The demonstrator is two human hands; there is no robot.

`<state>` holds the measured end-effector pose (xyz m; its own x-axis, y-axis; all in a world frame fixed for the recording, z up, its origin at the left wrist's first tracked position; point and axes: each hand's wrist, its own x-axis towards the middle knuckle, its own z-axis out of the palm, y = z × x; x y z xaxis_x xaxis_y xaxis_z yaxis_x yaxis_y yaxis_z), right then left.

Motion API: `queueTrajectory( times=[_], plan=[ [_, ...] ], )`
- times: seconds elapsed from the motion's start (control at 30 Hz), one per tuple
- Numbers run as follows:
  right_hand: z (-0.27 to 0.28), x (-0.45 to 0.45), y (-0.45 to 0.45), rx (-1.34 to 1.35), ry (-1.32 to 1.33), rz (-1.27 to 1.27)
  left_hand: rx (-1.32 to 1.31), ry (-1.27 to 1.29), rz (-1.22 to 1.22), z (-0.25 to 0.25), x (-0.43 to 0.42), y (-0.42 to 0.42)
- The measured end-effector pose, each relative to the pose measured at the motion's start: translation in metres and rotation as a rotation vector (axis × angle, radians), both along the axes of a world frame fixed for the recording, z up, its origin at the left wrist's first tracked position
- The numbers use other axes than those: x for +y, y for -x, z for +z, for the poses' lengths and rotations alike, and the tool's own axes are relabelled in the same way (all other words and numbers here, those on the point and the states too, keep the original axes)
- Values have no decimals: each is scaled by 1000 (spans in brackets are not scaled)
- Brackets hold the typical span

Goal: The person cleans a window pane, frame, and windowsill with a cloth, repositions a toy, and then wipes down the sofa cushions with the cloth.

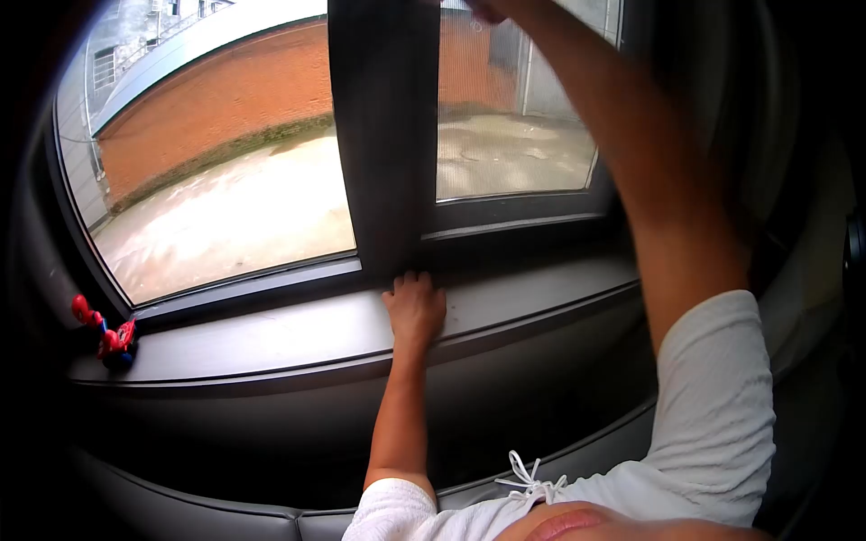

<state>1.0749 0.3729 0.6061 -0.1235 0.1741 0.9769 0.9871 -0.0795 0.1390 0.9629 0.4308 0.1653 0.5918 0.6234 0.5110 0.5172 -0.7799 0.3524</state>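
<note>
My left hand (415, 308) rests palm down on the pale windowsill (271, 340), just below the dark upright post (383, 135) of the window frame. Its fingers lie slightly apart on the sill, with nothing in them. My right arm reaches up across the right-hand window pane (505, 153), which looks covered by a fine mesh. Only a blurred part of my right hand (487, 11) shows at the top edge of the view, near that pane. Its fingers are mostly cut off, so what they touch is hidden.
A red and blue toy figure with wheels (113, 338) stands at the sill's left end. The left window pane (225, 180) shows an orange wall and pale ground outside. A dark, padded seat edge (207, 505) runs along the bottom.
</note>
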Motion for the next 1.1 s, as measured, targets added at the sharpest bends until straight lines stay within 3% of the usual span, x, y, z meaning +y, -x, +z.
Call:
queueTrajectory(
  times=[0.07, 0.13, 0.23, 0.4, 0.53, 0.57, 0.6, 0.7, 0.83, 0.87, 0.93, 1.1],
  plan=[
    [-46, 48, 6, -304, -354, -71, -8, 22, -6, 1, 0, -3],
    [-77, 64, 11, -412, -456, -23, -3, 12, -13, 2, -1, -2],
    [-128, 62, -3, -287, -214, 71, 29, 28, -24, 5, -5, -2],
    [-288, 48, -64, -297, 137, 0, 34, -9, -21, 5, -4, -3],
    [-347, 8, -70, -366, -40, 286, -83, -67, -52, -7, 2, -5],
    [-356, 6, -85, -537, -40, 278, -56, -65, -49, -6, 3, -5],
    [-346, 0, -88, -612, 27, 249, -31, -61, -46, -4, 2, -5],
    [-305, -26, -76, -429, 590, 200, 13, -33, -44, -5, 2, -7],
    [-182, -16, -48, -647, 262, 213, 9, -22, -36, 4, -7, -2],
    [-141, -3, -35, -567, 74, 304, 11, -12, -34, 4, -8, -1],
    [-81, 18, -7, -482, -76, 188, 18, 0, -37, 5, -7, -2],
    [-43, 68, 47, -422, -164, -66, 13, 11, -71, 0, -2, -3]
  ],
)
